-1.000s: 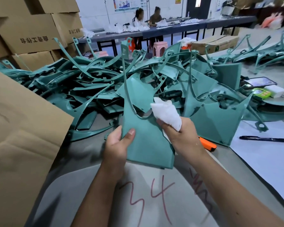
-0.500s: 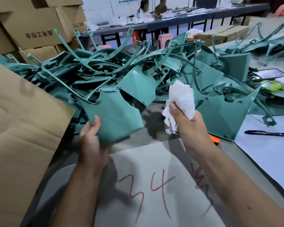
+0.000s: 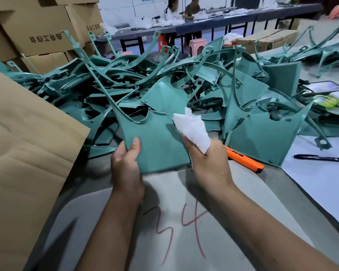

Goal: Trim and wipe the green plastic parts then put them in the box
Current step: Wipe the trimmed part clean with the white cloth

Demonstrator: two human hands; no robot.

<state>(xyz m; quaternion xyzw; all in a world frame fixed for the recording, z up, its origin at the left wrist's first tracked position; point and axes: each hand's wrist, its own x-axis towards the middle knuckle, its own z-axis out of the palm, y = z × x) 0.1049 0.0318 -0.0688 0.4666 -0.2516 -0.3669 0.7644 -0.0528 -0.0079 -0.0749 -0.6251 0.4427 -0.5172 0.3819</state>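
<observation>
A teal-green plastic part (image 3: 155, 139) is seen at centre, before a heap of like-coloured parts (image 3: 164, 85); a white cloth (image 3: 192, 130) is shown beside it; an orange marker (image 3: 243, 157) and black pen (image 3: 321, 158) lie at right; red "34" (image 3: 180, 227) is marked on the grey counter (image 3: 243, 202); brown cardboard (image 3: 18, 163) fills the left.

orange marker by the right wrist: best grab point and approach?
Judging from this view, take the orange marker by its near capped end, coming from above on the side nearest the person. It lies flat on the table, and its far end runs under the right hand beside an upright green plastic part. The near end has bare table around it.
</observation>
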